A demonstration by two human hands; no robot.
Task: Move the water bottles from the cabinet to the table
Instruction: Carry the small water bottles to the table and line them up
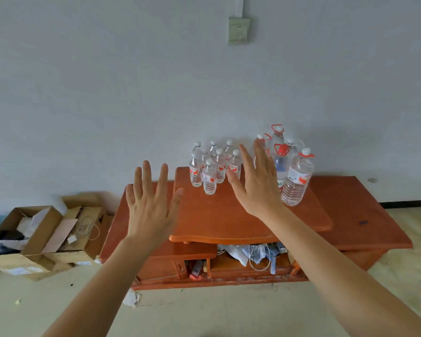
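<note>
Small water bottles (209, 178) with white caps stand upright in a tight cluster on the raised top of the orange-brown cabinet (229, 215), near the wall. Just to their right stands a group of large water bottles (297, 181) with red carry handles. The right hand (255, 183) is raised between the two groups in view, fingers straight, holding nothing. The left hand (151, 203) is up over the cabinet's left part, fingers spread, also holding nothing. Papers and cords (253, 256) fill the cabinet's lower shelf; open cardboard boxes (46, 234) sit on the floor to the left
</note>
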